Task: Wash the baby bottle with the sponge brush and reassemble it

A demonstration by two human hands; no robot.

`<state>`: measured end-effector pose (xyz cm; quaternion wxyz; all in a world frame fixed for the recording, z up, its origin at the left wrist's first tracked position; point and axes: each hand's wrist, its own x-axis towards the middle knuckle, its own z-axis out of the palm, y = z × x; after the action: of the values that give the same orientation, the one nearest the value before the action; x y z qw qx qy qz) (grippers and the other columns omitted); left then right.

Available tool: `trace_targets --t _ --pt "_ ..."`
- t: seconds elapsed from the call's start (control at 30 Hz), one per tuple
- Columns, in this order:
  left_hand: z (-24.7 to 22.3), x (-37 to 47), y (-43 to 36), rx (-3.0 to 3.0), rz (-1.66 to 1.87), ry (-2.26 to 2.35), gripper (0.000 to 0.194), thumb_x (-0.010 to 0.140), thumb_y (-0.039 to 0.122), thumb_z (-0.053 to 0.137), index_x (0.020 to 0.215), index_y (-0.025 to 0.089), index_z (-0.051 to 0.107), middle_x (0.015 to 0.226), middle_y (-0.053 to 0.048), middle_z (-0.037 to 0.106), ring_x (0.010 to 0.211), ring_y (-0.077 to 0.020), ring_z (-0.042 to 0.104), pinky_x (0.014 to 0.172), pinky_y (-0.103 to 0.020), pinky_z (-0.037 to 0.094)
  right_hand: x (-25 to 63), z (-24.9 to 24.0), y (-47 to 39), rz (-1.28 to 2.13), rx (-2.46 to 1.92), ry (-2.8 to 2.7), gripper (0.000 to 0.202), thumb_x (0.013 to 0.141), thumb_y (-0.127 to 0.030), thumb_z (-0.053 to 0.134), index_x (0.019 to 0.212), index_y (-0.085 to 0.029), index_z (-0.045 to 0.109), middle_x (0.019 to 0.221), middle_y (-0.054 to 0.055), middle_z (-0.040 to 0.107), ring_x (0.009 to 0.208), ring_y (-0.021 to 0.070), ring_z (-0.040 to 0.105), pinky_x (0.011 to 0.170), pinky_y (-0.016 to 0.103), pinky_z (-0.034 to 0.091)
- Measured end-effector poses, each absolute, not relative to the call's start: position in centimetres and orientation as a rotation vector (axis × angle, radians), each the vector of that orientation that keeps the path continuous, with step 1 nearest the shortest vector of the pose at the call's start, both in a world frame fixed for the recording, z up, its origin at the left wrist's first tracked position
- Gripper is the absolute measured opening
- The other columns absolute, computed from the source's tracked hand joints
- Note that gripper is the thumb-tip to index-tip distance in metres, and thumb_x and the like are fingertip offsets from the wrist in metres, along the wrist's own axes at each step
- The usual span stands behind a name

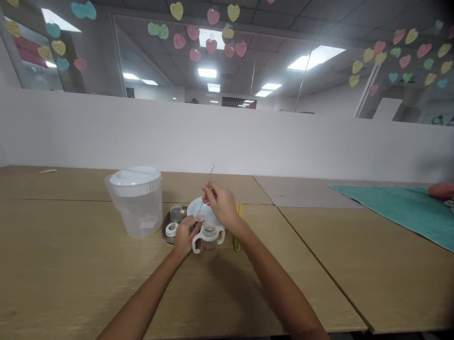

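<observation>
My right hand [218, 200] pinches a thin wire rod [210, 175] that has a small loop at its top. The rod slants down to a small, pale round piece [199, 218], perhaps a bottle teat, which the fingers of my left hand [185, 236] grip. Whether the rod's lower tip is inside that piece, I cannot tell. Just in front of my hands a clear baby bottle [209, 247] with two white handles and red print stands upright, uncapped. Behind my hands is a white bowl [195, 207], partly covered by them.
Left of my hands, a round metal tray [166, 221] carries a clear dome cap [177, 214] and a white ring [171, 230]. Farther left stands a lidded clear plastic pitcher [141, 211]. A yellow-green tool [237, 241] lies by my right forearm. A green cloth [403, 209] covers the far right.
</observation>
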<state>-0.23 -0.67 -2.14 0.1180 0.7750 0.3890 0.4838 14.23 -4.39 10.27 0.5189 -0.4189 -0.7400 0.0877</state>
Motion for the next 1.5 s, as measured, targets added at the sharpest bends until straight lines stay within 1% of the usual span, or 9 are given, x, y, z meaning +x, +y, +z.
trace_targets --t 0.17,0.4,0.5,0.6,0.8,0.97,1.2,1.33,1.5 --pt "-2.2 -0.2 -0.5 2.252 1.429 1.142 0.035 0.086 0.041 0.043 0.09 0.016 0.067 0.099 -0.011 0.068 0.098 -0.0231 0.059 0.088 -0.037 0.043 13.9 9.9 -4.2 -0.01 -1.236 -1.935 0.021 0.093 -0.028 0.041 0.084 -0.019 0.058 0.067 -0.001 0.063 0.061 0.0095 0.058 0.06 0.018 0.036" --pt "-2.0 -0.1 -0.7 2.254 1.441 1.157 0.032 0.086 0.038 0.043 0.09 0.018 0.068 0.099 -0.01 0.068 0.098 -0.023 0.059 0.087 -0.038 0.044 14.1 9.9 -4.1 -0.034 -1.255 -1.949 0.024 0.095 -0.029 0.037 0.091 -0.018 0.058 0.072 0.0 0.065 0.065 0.0098 0.06 0.061 0.017 0.037" --pt "-2.1 -0.1 -0.6 2.278 1.434 1.161 0.029 0.085 0.037 0.045 0.087 0.019 0.068 0.095 -0.008 0.069 0.096 -0.0222 0.059 0.092 -0.04 0.041 14.0 9.7 -4.0 -0.051 -1.306 -2.006 0.024 0.095 -0.029 0.038 0.092 -0.018 0.059 0.074 0.001 0.066 0.066 0.01 0.06 0.061 0.018 0.036" --pt "-2.4 -0.1 -0.4 2.295 1.42 1.188 0.028 0.085 0.037 0.046 0.085 0.02 0.068 0.095 -0.007 0.069 0.096 -0.0224 0.059 0.096 -0.042 0.038 13.9 9.3 -3.8 -0.08 -1.318 -2.061 0.026 0.095 -0.03 0.036 0.092 -0.018 0.059 0.076 0.002 0.066 0.066 0.01 0.06 0.062 0.018 0.035" --pt "-2.6 -0.1 -0.2 2.299 1.427 1.198 0.028 0.086 0.036 0.045 0.087 0.02 0.067 0.096 -0.006 0.069 0.096 -0.0214 0.059 0.095 -0.04 0.039 13.9 8.7 -3.7 -0.164 -1.299 -2.169 0.025 0.093 -0.033 0.04 0.092 -0.019 0.061 0.075 0.001 0.067 0.067 0.0113 0.058 0.059 0.02 0.031" --pt "-2.4 -0.1 -0.2 2.298 1.426 1.208 0.029 0.087 0.036 0.043 0.087 0.02 0.067 0.093 -0.006 0.069 0.094 -0.0209 0.059 0.091 -0.038 0.041 14.0 8.9 -4.0 -0.221 -1.363 -2.212 0.027 0.092 -0.034 0.041 0.087 -0.02 0.064 0.081 0.003 0.068 0.072 0.0124 0.058 0.059 0.022 0.029" --pt "-3.0 -0.2 0.2 2.283 1.427 1.263 0.03 0.086 0.038 0.043 0.089 0.021 0.068 0.095 -0.005 0.069 0.105 -0.0233 0.057 0.094 -0.038 0.04 14.5 9.1 -3.9 -0.235 -1.507 -2.227 0.03 0.091 -0.036 0.042 0.088 -0.02 0.067 0.083 0.005 0.069 0.074 0.0141 0.058 0.059 0.022 0.031" --pt "-2.8 -0.2 0.0 2.301 1.42 1.254 0.031 0.086 0.039 0.042 0.086 0.022 0.069 0.091 -0.004 0.07 0.098 -0.0215 0.06 0.097 -0.039 0.039 14.4 8.8 -3.6 -0.229 -1.553 -2.254 0.029 0.089 -0.036 0.044 0.085 -0.02 0.068 0.081 0.005 0.069 0.073 0.0145 0.059 0.056 0.022 0.03" --pt "-2.1 -0.1 -0.5 2.32 1.398 1.206 0.032 0.086 0.037 0.04 0.084 0.022 0.069 0.089 -0.003 0.071 0.088 -0.0202 0.062 0.099 -0.04 0.038 13.9 8.4 -3.6 -0.268 -1.579 -2.322 0.027 0.087 -0.033 0.046 0.086 -0.019 0.069 0.084 0.007 0.069 0.077 0.0158 0.061 0.059 0.023 0.034"
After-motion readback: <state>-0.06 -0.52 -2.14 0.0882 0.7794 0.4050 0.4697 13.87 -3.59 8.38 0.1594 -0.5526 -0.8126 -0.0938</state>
